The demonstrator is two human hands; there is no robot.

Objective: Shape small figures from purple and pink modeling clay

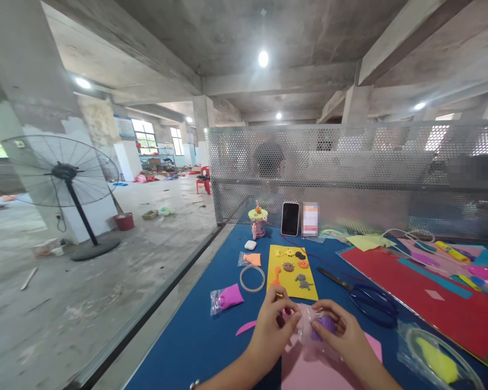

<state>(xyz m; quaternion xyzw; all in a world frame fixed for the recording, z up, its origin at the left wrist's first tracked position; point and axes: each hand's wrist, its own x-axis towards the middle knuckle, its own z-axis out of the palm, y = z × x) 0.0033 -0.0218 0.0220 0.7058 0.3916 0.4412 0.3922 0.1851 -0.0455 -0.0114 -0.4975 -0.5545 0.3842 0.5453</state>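
Both hands are closed on a clear plastic bag (306,325) that has a purple lump (325,327), likely soft modelling clay, inside. My left hand (270,325) pinches the bag's left part between thumb and fingertips. My right hand (345,333) grips its right part, around the purple lump. Below them lies a pink sheet (321,376). Just beyond my hands is a yellow card (287,292) with small clay animals on it, among them an orange giraffe (276,277) and a grey animal (303,281). A pink modelling knife (246,327) rests left of my left hand.
On the blue table (179,336) are bagged magenta clay (230,297), bagged orange clay (252,259), and a tape roll (241,280). Large scissors (370,303) lie right of the card. Phones (290,219) stand before a perforated metal screen (236,162). Red sheets (415,292) cover the right side.
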